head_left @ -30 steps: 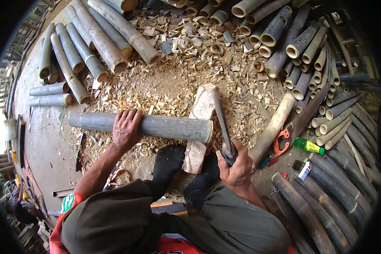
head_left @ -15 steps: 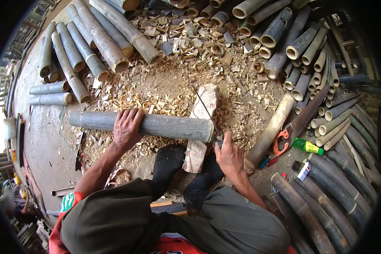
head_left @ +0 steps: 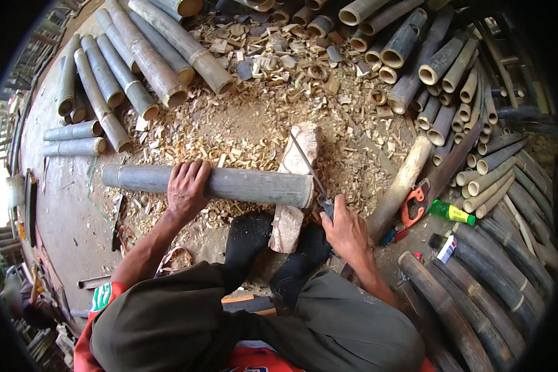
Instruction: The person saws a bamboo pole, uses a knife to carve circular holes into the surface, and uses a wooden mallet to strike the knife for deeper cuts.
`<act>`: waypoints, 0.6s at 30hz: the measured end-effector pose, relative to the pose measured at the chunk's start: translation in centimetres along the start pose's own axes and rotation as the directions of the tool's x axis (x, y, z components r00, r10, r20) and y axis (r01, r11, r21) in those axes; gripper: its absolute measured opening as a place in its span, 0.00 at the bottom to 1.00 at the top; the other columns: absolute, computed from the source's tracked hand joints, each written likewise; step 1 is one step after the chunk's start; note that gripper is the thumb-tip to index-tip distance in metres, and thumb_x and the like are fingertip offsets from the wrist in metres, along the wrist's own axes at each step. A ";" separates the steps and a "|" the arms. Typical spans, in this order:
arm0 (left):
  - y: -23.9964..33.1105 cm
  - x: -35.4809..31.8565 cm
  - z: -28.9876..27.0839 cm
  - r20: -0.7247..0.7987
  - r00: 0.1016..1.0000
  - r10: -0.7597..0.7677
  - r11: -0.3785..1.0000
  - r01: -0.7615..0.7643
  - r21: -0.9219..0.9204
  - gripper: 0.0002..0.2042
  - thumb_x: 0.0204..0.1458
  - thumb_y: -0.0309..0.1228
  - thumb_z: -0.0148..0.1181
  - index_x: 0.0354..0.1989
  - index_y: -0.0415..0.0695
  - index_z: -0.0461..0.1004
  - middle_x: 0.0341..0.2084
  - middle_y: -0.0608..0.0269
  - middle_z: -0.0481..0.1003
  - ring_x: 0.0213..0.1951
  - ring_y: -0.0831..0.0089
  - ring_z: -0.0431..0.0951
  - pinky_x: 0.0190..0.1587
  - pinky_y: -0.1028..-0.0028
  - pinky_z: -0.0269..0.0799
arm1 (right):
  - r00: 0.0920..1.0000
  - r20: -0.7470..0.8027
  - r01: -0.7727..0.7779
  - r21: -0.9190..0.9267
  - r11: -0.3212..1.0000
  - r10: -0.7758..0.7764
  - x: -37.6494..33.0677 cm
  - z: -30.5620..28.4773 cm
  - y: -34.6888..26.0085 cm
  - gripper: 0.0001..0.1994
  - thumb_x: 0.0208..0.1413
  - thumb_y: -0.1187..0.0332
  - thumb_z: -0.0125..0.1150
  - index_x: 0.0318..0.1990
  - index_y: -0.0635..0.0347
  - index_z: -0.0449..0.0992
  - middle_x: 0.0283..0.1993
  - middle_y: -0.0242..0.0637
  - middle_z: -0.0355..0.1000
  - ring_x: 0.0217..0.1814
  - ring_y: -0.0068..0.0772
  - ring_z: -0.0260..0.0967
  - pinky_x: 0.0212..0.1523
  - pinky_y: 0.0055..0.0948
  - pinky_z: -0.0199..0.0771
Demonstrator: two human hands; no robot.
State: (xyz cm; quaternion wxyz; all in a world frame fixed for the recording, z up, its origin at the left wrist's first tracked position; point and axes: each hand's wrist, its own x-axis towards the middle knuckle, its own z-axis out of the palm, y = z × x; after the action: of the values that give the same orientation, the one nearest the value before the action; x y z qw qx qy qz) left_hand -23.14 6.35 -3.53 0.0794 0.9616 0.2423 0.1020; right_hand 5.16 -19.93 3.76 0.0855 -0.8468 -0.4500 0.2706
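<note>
A thick grey-green bamboo tube [head_left: 248, 184] lies crosswise in front of me. Its right end rests on a pale wooden block [head_left: 304, 147]. My left hand [head_left: 189, 187] is wrapped over the tube left of its middle. In my right hand [head_left: 346, 228] is the dark handle of a long, narrow-bladed knife [head_left: 308, 162]. The blade slants up and to the left, just past the cut right end of the tube, over the block. Whether its edge touches the bamboo I cannot tell. My dark-covered feet [head_left: 248, 239] stand either side of the block's near end.
Wood chips and shavings [head_left: 242, 133] cover the ground beyond the tube. Bamboo lengths [head_left: 127, 80] lie at the far left, with a large stack [head_left: 459, 93] to the right. An orange-handled saw [head_left: 413, 204], a green bottle [head_left: 451, 212] and more bamboo [head_left: 440, 297] lie right of me.
My right hand has shifted a little right and down, taking the knife with it; the blade moved slightly right along the tube's end. My left hand and the tube stay nearly still.
</note>
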 end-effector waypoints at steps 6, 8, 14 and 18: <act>-0.5 -1.9 0.3 -0.028 0.999 -0.044 0.994 0.047 0.100 0.31 0.40 0.26 0.70 0.58 0.42 0.71 0.53 0.51 0.76 0.57 0.53 0.76 0.64 0.52 0.66 | 0.860 -0.446 0.410 0.318 0.855 -0.246 -2.6 -3.8 -3.7 0.17 0.64 0.67 0.66 0.53 0.67 0.70 0.34 0.47 0.79 0.31 0.51 0.81 0.32 0.43 0.80; 0.2 -1.1 1.0 -0.021 0.999 -0.024 0.996 0.026 0.082 0.32 0.41 0.24 0.68 0.60 0.42 0.70 0.55 0.51 0.75 0.59 0.53 0.75 0.65 0.52 0.65 | 0.862 -0.453 0.395 0.321 0.861 -0.227 -2.0 0.0 -0.6 0.17 0.64 0.66 0.66 0.54 0.67 0.70 0.33 0.45 0.79 0.31 0.44 0.81 0.31 0.40 0.81; 1.1 2.0 -4.2 0.350 0.935 -0.065 0.993 0.097 -0.073 0.38 0.33 0.34 0.80 0.58 0.44 0.72 0.54 0.52 0.74 0.60 0.53 0.73 0.66 0.52 0.64 | 0.988 -0.109 0.128 0.160 0.979 -0.112 -0.9 -2.1 -1.0 0.18 0.66 0.64 0.64 0.50 0.66 0.63 0.31 0.61 0.77 0.31 0.69 0.78 0.30 0.56 0.77; 0.0 3.6 -3.6 0.460 0.886 -0.062 0.994 0.096 -0.051 0.39 0.25 0.37 0.82 0.53 0.46 0.74 0.47 0.55 0.76 0.54 0.56 0.75 0.65 0.55 0.63 | 0.901 -0.364 0.353 0.296 0.887 -0.237 -2.3 -4.4 -3.7 0.18 0.66 0.63 0.65 0.52 0.65 0.64 0.34 0.58 0.78 0.31 0.60 0.80 0.29 0.50 0.78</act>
State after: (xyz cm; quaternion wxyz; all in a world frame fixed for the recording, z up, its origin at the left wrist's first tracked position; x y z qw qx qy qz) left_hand -20.85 8.51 0.52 0.1729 0.9444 0.2517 -0.1223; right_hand 3.82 -19.26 9.73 0.3489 -0.7701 -0.4988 0.1910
